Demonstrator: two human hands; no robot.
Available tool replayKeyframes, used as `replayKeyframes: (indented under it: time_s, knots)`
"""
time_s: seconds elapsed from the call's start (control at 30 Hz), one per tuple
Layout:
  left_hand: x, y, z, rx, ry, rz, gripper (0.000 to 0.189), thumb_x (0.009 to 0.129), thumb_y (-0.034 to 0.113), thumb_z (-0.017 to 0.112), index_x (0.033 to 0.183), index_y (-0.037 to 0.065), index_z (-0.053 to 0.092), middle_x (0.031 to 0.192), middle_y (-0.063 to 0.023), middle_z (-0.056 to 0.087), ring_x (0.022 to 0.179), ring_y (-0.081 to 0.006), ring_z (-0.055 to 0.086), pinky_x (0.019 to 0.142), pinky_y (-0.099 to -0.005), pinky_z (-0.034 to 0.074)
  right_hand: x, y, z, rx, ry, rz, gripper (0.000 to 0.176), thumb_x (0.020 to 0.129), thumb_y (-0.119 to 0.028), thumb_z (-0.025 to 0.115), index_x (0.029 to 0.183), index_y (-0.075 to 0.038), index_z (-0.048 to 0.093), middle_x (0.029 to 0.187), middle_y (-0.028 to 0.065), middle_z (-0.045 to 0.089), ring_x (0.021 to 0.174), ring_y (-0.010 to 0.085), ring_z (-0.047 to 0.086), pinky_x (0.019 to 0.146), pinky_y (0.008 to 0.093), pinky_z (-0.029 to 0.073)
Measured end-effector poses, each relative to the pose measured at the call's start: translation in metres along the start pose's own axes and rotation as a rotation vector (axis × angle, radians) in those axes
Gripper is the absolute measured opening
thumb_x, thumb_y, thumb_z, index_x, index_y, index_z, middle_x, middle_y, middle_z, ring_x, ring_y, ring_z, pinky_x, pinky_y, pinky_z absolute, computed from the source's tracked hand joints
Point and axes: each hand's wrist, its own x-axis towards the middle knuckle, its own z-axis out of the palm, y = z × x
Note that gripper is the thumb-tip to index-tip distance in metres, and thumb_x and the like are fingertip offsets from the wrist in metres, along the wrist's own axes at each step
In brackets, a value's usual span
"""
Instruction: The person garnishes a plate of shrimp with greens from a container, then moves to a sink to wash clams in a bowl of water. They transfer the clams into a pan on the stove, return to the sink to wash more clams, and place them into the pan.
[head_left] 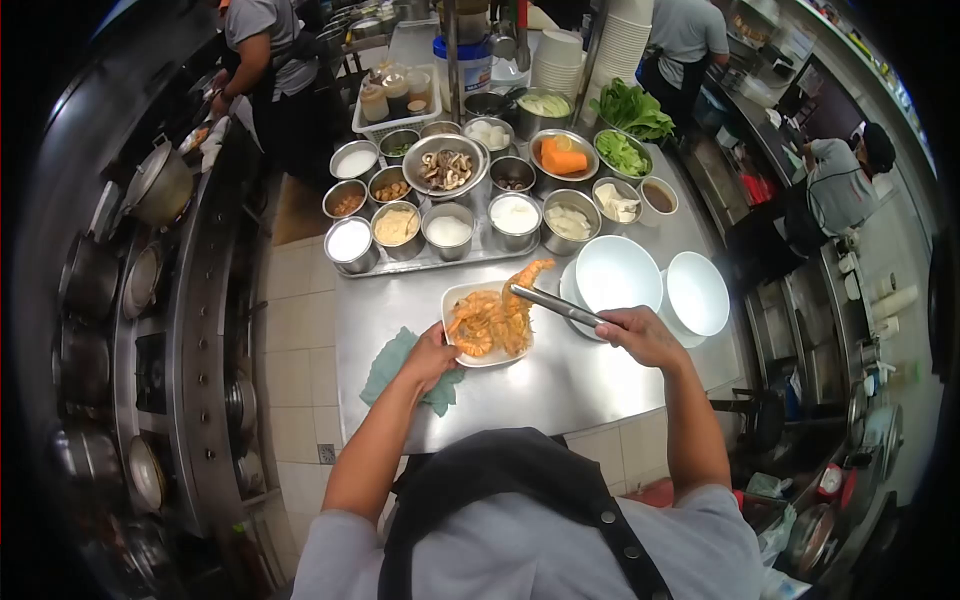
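Observation:
My right hand (645, 338) is closed around metal tongs (560, 303), which point to the left. At their tips an orange cooked prawn (530, 274) is gripped above the far right side of a white square dish (484, 363). Several more cooked prawns (474, 328) lie in that dish. My left hand (432, 357) holds the dish by its left edge, thumb at the rim; the fingers beneath are partly hidden. Under and beside my left hand lies a crumpled green cloth (392, 370) on the steel table (540, 400).
White bowls (618, 275) and another bowl stack (698, 293) stand to the right. Behind the dish, a metal tray (450, 254) carries tins of powders, mushrooms (445, 170) and other ingredients. Carrots (563, 157) and leafy greens (633, 108) sit farther back. Other people work around the kitchen.

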Motion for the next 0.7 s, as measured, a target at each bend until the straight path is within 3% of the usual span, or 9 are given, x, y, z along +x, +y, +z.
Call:
replayKeyframes:
  time_s: [0.07,0.1,0.2,0.27,0.4,0.47,0.5,0.57,0.7]
  knots:
    - [0.008,-0.003,-0.013,0.12,0.041,0.033,0.052,0.079,-0.009,0.054,0.13,0.001,0.048,0.112,-0.0092,0.062,0.094,-0.0154,0.064,0.077,-0.0256,0.053,0.005,-0.009,0.005,-0.003,-0.038,0.004,0.04,0.091,-0.044,0.059,0.09,-0.005,0.067,0.059,0.0039,0.049,0.059,0.0143,0.043,0.057,0.0317,0.037]
    - [0.017,-0.024,0.016,0.066,0.019,0.013,0.052,0.079,-0.009,0.054,0.13,0.001,0.048,0.112,-0.0092,0.062,0.094,-0.0154,0.064,0.077,-0.0256,0.053,-0.007,0.0,-0.012,-0.041,-0.06,0.049,0.04,0.091,-0.044,0.059,0.09,-0.005,0.067,0.059,0.0039,0.049,0.059,0.0143,0.043,0.057,0.0317,0.037]
    - [0.005,0.005,0.01,0.146,0.084,-0.03,0.053,0.078,-0.01,0.055,0.13,-0.001,0.048,0.11,-0.0098,0.062,0.094,-0.0169,0.065,0.078,-0.0282,0.054,0.009,-0.006,0.003,-0.027,-0.075,0.047,0.04,0.091,-0.044,0.06,0.089,-0.004,0.067,0.059,0.0062,0.05,0.058,0.0159,0.043,0.057,0.032,0.038]
    - [-0.002,0.008,0.014,0.234,0.119,-0.058,0.057,0.079,-0.008,0.054,0.135,-0.001,0.046,0.113,-0.0106,0.061,0.088,-0.0184,0.065,0.068,-0.0298,0.056,0.01,-0.013,0.007,-0.089,-0.067,0.069,0.041,0.091,-0.044,0.06,0.094,-0.004,0.068,0.06,0.0094,0.053,0.058,0.0196,0.048,0.059,0.0347,0.04]
    - [-0.017,0.015,0.015,0.281,0.186,-0.086,0.061,0.079,-0.006,0.056,0.138,-0.001,0.044,0.111,-0.0118,0.061,0.085,-0.0177,0.064,0.064,-0.0287,0.055,0.017,-0.027,0.022,-0.159,-0.053,0.033,0.041,0.09,-0.045,0.06,0.098,-0.006,0.07,0.063,0.0125,0.058,0.062,0.0264,0.055,0.062,0.0386,0.043]
    - [-0.027,0.021,0.025,0.49,0.385,-0.064,0.062,0.079,-0.002,0.06,0.138,-0.002,0.044,0.112,-0.0137,0.06,0.085,-0.019,0.064,0.07,-0.0305,0.054,0.018,-0.039,0.028,-0.261,-0.1,0.055,0.041,0.091,-0.045,0.058,0.1,-0.007,0.07,0.07,0.0152,0.063,0.069,0.0328,0.061,0.067,0.0424,0.046]
    - [-0.028,0.016,0.02,0.489,0.388,-0.064,0.062,0.079,-0.002,0.06,0.138,-0.002,0.044,0.112,-0.0137,0.06,0.085,-0.019,0.064,0.07,-0.0305,0.054,0.021,-0.041,0.033,-0.262,-0.102,0.053,0.041,0.091,-0.045,0.058,0.1,-0.007,0.07,0.07,0.0152,0.063,0.069,0.0328,0.061,0.067,0.0424,0.046]
    - [-0.025,0.003,0.007,0.796,0.502,0.197,0.063,0.078,0.003,0.065,0.137,-0.004,0.043,0.117,-0.0161,0.056,0.088,-0.0189,0.062,0.078,-0.0299,0.053,0.026,-0.041,0.044,-0.432,-0.065,-0.106,0.041,0.091,-0.046,0.056,0.1,-0.008,0.07,0.077,0.0169,0.066,0.076,0.0364,0.063,0.071,0.0446,0.048]
    - [-0.033,0.008,0.006,0.588,0.525,0.421,0.054,0.078,0.006,0.067,0.129,-0.002,0.053,0.111,-0.013,0.058,0.086,-0.016,0.058,0.078,-0.0283,0.05,0.031,-0.05,0.059,-0.452,-0.084,-0.076,0.042,0.092,-0.046,0.055,0.1,-0.009,0.07,0.082,0.0176,0.067,0.08,0.0372,0.064,0.072,0.0464,0.048]
